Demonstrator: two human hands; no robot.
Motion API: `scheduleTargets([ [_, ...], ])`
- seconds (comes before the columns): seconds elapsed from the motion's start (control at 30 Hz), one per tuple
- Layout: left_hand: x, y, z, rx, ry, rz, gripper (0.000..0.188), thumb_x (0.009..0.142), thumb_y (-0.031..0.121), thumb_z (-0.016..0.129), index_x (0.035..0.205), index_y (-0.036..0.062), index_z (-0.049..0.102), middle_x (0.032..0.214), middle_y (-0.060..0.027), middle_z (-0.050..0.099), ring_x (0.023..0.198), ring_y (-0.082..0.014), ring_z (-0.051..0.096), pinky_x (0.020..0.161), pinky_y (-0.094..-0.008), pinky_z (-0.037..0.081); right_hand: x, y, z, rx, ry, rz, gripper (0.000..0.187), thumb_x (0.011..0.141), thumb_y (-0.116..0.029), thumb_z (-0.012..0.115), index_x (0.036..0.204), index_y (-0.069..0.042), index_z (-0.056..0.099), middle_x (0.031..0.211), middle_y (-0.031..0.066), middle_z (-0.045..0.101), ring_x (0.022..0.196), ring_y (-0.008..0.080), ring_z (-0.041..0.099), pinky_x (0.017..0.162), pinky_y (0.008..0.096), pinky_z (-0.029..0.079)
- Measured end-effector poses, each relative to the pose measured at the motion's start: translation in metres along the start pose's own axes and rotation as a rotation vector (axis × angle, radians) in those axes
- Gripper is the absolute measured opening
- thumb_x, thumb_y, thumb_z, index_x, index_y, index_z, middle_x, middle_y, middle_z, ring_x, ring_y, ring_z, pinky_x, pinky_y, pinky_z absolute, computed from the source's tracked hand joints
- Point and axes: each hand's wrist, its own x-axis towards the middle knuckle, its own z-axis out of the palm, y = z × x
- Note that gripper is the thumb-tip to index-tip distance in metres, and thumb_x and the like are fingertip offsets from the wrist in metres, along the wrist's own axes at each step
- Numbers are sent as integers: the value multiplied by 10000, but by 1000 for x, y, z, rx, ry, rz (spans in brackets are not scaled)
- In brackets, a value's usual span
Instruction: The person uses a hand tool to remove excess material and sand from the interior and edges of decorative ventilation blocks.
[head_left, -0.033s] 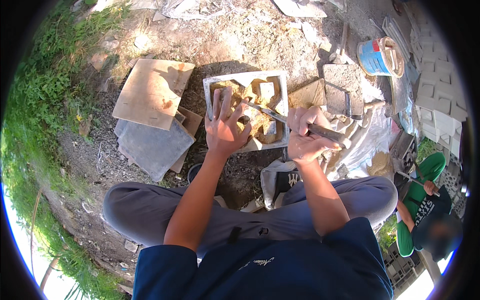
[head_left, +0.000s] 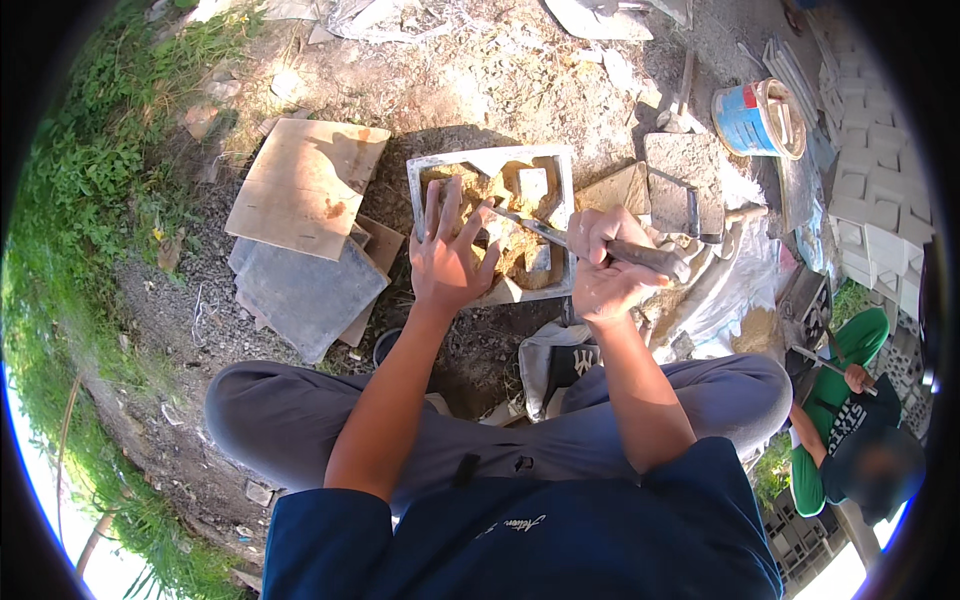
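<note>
In front of me lies a square, pale-framed mould with damp sandy mix around rounded hollows and white blocks inside. My right hand, at the mould's right edge, is closed around the thick wooden handle of a narrow metal trowel. Its blade reaches left over the mould, and the tip comes close to my left index finger. With fingers spread, my left hand rests over the mould's left part and covers some of the mix. Whether its fingertips press on the trowel tip, I cannot tell.
Flat boards and a grey slab are stacked at the left. To the right lie tiles, a plastic sheet and a bucket. Pale hollow blocks stand far right. Another person sits at lower right.
My right hand and the trowel handle's end have shifted slightly left and away from me. My left hand keeps its place.
</note>
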Motion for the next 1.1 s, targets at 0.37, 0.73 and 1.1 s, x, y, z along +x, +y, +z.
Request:
scheduleTargets([
  [0.37,-9,-12,1,-130,113,-45,453,921,262,661,1359,147,663,1562,-211,436,1514,-425,350,1141,-521,437,13,-81,14,75,-118,-182,520,1104,-432,510,723,-92,413,588,-32,318,532,96,291,500,289,232],
  [0.73,-10,-13,1,-172,163,-58,387,953,306,667,1259,72,700,1544,-198,474,1500,-403,383,1092,-525,480,13,-86,25,246,9,-56,390,1072,-113,551,700,-68,440,566,-38,349,477,71,262,443,295,198],
  [1.1,-13,-14,4,-196,222,-8,380,977,348,650,1250,88,693,1490,-220,508,1478,-439,403,1071,-540,496,13,-48,27,157,23,-7,436,1109,-160,515,693,-53,442,571,-29,370,497,48,273,456,274,212],
])
